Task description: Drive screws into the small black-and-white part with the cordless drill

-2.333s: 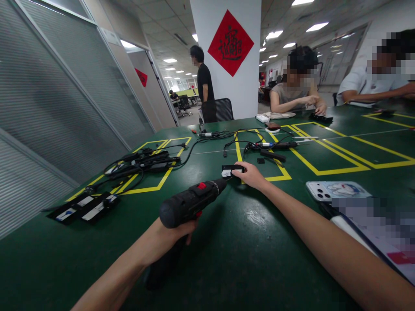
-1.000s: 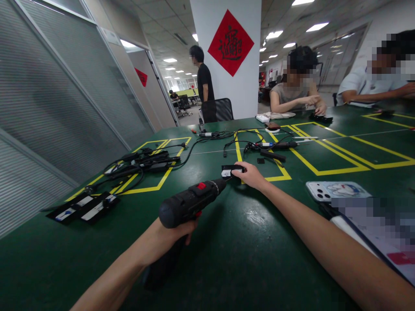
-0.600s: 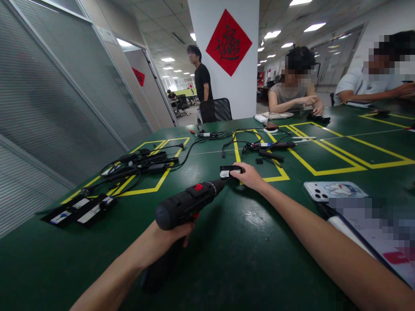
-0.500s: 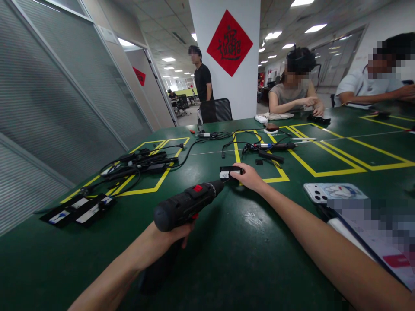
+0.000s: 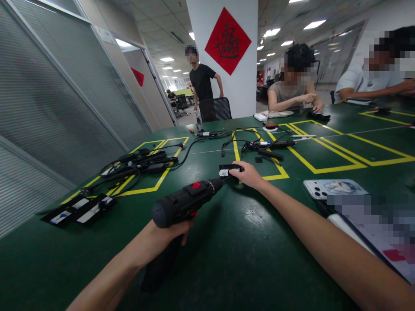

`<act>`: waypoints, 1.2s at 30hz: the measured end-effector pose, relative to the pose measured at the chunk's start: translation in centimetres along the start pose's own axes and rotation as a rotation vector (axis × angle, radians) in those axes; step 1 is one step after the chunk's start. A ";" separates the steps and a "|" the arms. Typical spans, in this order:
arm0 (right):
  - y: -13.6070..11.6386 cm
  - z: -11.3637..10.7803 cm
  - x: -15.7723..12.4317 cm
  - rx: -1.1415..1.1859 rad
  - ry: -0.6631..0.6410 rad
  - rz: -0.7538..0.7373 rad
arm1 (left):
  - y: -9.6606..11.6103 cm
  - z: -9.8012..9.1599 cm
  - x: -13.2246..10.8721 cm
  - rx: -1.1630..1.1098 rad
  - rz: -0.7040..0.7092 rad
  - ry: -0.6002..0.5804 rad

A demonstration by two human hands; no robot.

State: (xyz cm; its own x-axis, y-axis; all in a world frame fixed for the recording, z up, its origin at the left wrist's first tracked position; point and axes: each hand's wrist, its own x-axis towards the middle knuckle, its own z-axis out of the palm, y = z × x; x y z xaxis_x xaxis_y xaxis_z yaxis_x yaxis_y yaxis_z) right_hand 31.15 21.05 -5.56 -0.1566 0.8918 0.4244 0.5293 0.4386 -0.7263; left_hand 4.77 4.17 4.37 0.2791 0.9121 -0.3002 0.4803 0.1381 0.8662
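The left hand [image 5: 177, 229] is gripping a drill [image 5: 184, 201], while the right hand [image 5: 246, 174] is pinching a small block [image 5: 223, 172] on or just above the table [image 5: 227, 259]. Steady work is likely depending on bracing the block firmly and aligning the bit [image 5: 226, 179] squarely. The right hand is hiding one end; bit contact is escaping view.

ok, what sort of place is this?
Probably an office doubling as a workshop: ceiling lights, a mesh chair, and a drill held over a green table.

The drill [image 5: 181, 203] looks like matt plastic, the tabletop [image 5: 233, 259] smooth (glossy in patches).
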 end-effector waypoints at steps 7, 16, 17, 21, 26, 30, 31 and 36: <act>-0.1 -0.1 0.0 -0.019 -0.011 0.005 | 0.3 0.2 -0.1 0.021 -0.034 0.023; 0.3 0.1 0.1 -0.002 -0.010 0.023 | 0.9 0.1 -0.2 0.063 -0.016 0.003; 0.3 0.1 0.1 0.001 -0.009 0.023 | 0.9 0.2 -0.2 0.041 -0.018 0.001; 0.2 -0.1 0.0 0.001 -0.013 0.011 | 0.8 0.3 -0.2 -0.049 -0.012 0.006; 0.1 -0.1 0.0 0.002 -0.006 0.020 | 0.6 0.3 -0.2 0.026 -0.026 0.009; 0.1 0.0 0.0 0.003 -0.005 -0.002 | 0.6 0.3 -0.3 0.037 -0.035 0.029; 0.1 0.0 0.0 0.001 -0.004 -0.005 | 0.6 0.3 -0.3 0.042 -0.038 0.032; 0.2 0.1 0.0 -0.006 -0.004 0.005 | 0.6 0.2 -0.4 0.086 -0.030 0.011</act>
State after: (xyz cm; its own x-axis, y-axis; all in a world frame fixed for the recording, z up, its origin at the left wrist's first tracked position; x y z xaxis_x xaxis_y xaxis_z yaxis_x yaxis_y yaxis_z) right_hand 31.21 21.15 -5.77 -0.1568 0.8946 0.4185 0.5355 0.4330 -0.7251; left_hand 5.13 3.84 4.89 0.2542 0.9125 -0.3205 0.5578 0.1323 0.8193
